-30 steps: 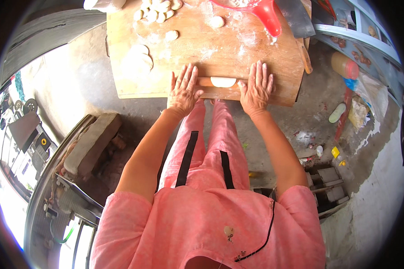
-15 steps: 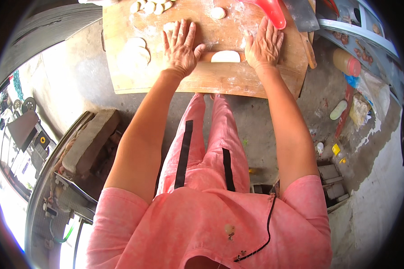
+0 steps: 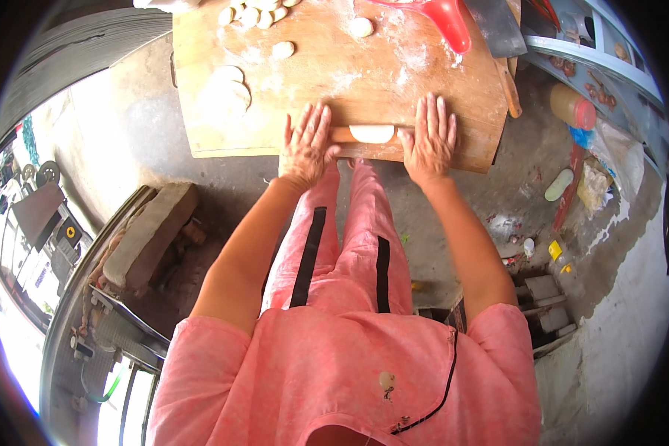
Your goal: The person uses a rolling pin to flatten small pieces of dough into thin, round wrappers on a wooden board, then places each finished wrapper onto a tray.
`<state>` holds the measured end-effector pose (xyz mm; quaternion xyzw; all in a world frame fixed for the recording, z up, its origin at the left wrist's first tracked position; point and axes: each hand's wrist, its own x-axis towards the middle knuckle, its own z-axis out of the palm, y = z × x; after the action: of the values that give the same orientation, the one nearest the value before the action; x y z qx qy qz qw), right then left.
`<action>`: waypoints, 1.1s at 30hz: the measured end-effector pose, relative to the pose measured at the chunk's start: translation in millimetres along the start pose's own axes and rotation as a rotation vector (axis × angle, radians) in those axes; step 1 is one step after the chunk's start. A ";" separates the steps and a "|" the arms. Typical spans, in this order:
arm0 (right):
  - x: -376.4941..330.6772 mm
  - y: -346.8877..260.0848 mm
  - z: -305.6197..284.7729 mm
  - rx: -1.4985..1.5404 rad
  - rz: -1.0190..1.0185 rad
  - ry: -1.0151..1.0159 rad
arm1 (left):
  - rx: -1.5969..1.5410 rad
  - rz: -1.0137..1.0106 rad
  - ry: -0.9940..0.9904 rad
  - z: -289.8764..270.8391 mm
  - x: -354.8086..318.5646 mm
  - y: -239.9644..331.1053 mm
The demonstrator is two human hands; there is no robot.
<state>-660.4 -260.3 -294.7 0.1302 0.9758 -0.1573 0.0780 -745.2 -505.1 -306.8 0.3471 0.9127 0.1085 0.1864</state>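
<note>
Dough lies partly flattened under our pin, with left hand and right hand spread flat on its ends. We count 2 discs rolled on the board; several lumps look left to do.

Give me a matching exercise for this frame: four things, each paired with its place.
Things:
1. flat white dough disc
2. red plastic scoop
3. left hand
4. orange bottle with red cap

Places:
A. on the ground right of the wooden board
B. palm down on the left end of the wooden rolling pin
C. far right part of the board
D. under the pin, between both hands

Pairs: 1-D, 2-C, 3-B, 4-A
</note>
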 end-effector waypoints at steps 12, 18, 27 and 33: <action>49.5 2.9 10.4 0.029 -0.246 0.055 | 0.049 -0.004 0.134 -18.4 63.9 -17.7; 12.1 -22.4 -6.1 0.385 -0.245 -0.063 | 0.034 0.032 0.022 -14.8 26.9 -11.2; 35.9 -14.9 -3.4 0.638 -0.174 -0.112 | -0.023 0.102 -0.019 -29.9 31.5 -14.1; 35.5 -27.7 9.6 0.793 0.241 -0.137 | 0.026 0.210 0.126 -22.5 28.3 -14.4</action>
<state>-700.9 -280.6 -302.7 0.2524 0.8101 -0.5187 0.1044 -782.6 -498.2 -298.7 0.4356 0.8826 0.1372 0.1117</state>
